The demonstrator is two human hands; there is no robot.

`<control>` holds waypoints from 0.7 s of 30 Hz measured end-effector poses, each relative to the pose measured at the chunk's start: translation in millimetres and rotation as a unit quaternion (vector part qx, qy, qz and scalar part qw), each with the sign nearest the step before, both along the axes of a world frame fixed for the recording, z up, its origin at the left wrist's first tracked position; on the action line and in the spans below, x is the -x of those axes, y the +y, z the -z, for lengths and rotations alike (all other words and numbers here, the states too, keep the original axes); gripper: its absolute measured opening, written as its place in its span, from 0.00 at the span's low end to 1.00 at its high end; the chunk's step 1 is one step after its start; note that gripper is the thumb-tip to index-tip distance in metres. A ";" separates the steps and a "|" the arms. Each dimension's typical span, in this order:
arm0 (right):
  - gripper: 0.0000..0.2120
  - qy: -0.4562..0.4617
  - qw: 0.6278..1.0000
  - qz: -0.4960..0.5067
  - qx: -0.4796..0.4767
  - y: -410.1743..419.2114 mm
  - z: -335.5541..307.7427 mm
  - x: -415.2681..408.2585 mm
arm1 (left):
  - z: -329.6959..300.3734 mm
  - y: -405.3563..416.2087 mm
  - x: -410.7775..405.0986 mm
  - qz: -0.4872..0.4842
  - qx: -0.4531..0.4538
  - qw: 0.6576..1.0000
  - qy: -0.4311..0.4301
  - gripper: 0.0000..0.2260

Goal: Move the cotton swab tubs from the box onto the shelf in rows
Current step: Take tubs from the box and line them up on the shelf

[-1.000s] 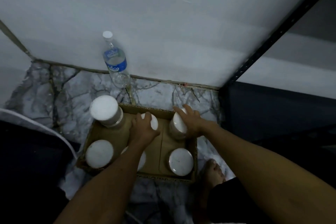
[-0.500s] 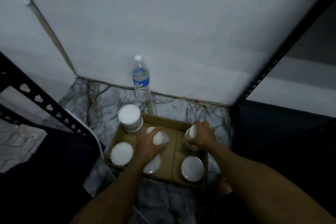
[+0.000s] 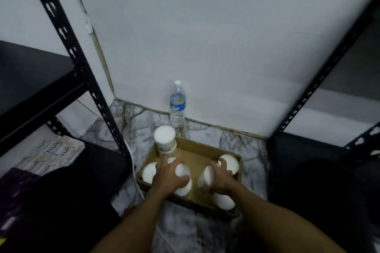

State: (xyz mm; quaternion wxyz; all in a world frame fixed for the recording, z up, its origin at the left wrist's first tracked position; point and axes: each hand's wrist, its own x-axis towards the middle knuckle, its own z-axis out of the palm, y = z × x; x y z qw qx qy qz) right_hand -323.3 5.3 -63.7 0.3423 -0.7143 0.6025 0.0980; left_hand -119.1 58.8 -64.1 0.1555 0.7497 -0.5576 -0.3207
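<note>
An open cardboard box (image 3: 197,151) lies on the marble floor and holds several white-lidded cotton swab tubs. My left hand (image 3: 167,175) grips one tub (image 3: 181,169) over the box's middle. My right hand (image 3: 221,177) grips another tub (image 3: 206,176), tilted on its side. A tall stack of tubs (image 3: 165,139) stands in the far left corner. More tubs sit at the left (image 3: 148,174), the far right (image 3: 230,162) and the near right (image 3: 224,201). The black shelf (image 3: 41,80) is at the left.
A water bottle (image 3: 177,104) with a blue label stands against the white wall behind the box. A black slotted upright (image 3: 82,63) rises at the left and another (image 3: 320,78) at the right. Packaged goods (image 3: 51,154) lie under the left shelf. A white cable (image 3: 133,168) runs past the box.
The camera has tilted up and pulled back, bringing the left shelf into view. Both hands have lifted their tubs a little off the box floor, and the right tub now leans over.
</note>
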 end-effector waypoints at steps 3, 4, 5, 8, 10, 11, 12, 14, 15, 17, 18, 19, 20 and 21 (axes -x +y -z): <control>0.46 0.009 1.000 -0.022 0.004 16.4 -6.5 -3.0 | -5.5 15.9 -6.5 0.003 0.001 1.000 -0.028 0.19; 0.46 0.002 1.000 -0.021 0.012 21.8 -8.4 -3.5 | -6.5 21.4 -9.2 0.005 0.001 0.999 -0.034 0.19; 0.47 -0.003 1.000 -0.016 0.018 26.6 -10.4 -4.0 | -8.5 26.9 -11.5 0.005 -0.003 0.999 -0.038 0.21; 0.47 -0.009 0.999 0.031 0.030 38.0 -20.0 -7.2 | -21.5 38.3 -16.6 -0.028 -0.015 0.999 -0.037 0.36; 0.46 -0.005 0.998 0.051 0.039 43.5 -27.1 -12.7 | -32.8 42.4 -19.0 -0.059 -0.015 0.997 -0.052 0.35; 0.45 -0.004 0.998 0.055 0.044 44.5 -29.9 -16.9 | -38.6 44.0 -20.4 -0.068 -0.012 0.996 -0.056 0.33; 0.43 -0.004 0.997 0.056 0.049 44.8 -32.6 -22.6 | -43.8 45.7 -21.1 -0.075 -0.007 0.996 -0.055 0.32; 0.41 -0.004 0.997 0.058 0.060 43.8 -39.8 -38.6 | -50.8 49.1 -23.6 -0.087 -0.003 0.995 -0.046 0.34; 0.42 -0.003 0.996 0.062 0.065 43.1 -44.6 -48.3 | -53.1 50.4 -25.2 -0.088 -0.002 0.995 -0.045 0.37; 0.44 -0.020 0.994 0.087 0.068 41.5 -52.7 -67.4 | -57.8 53.6 -28.2 -0.079 0.004 0.996 -0.045 0.40; 0.44 -0.039 0.992 0.098 0.070 40.7 -55.9 -75.6 | -59.8 55.6 -30.2 -0.075 0.008 0.996 -0.040 0.39; 0.43 -0.058 0.990 0.102 0.074 39.5 -57.8 -82.8 | -62.1 58.2 -32.6 -0.075 0.007 0.996 -0.037 0.38; 0.42 -0.073 0.989 0.103 0.079 39.5 -60.7 -88.4 | -63.5 61.2 -35.7 -0.078 0.003 0.996 -0.037 0.36; 0.41 -0.083 0.988 0.102 0.082 39.6 -63.0 -92.7 | -65.3 64.6 -38.9 -0.086 -0.003 0.995 -0.042 0.34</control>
